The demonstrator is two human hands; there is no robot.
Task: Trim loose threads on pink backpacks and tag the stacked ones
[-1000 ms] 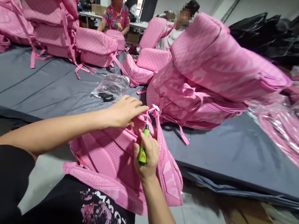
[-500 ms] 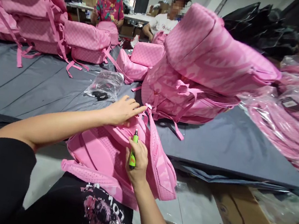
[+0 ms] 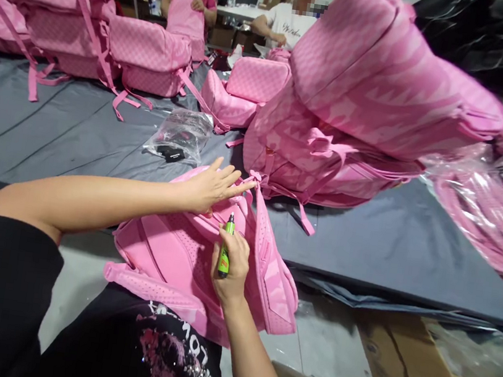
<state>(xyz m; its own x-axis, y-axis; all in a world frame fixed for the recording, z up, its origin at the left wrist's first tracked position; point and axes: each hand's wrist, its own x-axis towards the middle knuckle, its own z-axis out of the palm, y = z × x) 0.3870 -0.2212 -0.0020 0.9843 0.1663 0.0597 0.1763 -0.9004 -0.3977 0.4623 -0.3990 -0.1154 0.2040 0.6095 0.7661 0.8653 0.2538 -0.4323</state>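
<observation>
A pink backpack (image 3: 178,247) leans at the table's near edge, its padded back and straps facing up. My left hand (image 3: 215,188) lies on its upper part with the fingers spread, the fingertips near the top of a shoulder strap (image 3: 269,260). My right hand (image 3: 232,265) is wrapped round a green marker pen (image 3: 226,247), which stands upright with its pale tip uncovered, over the backpack's back panel. What lies under my left palm is hidden.
Pink backpacks are stacked at the back left (image 3: 71,38) and right (image 3: 340,89) of the grey-covered table (image 3: 76,133). A clear plastic bag (image 3: 182,132) lies beyond my left hand. Wrapped pink goods (image 3: 502,205) sit at right, a cardboard box (image 3: 413,367) below. Two people are across the table.
The view has shifted slightly, so the stacked backpacks appear larger and further right. Across the table, a person has raised a pink bag. My hands keep nearly the same pose.
</observation>
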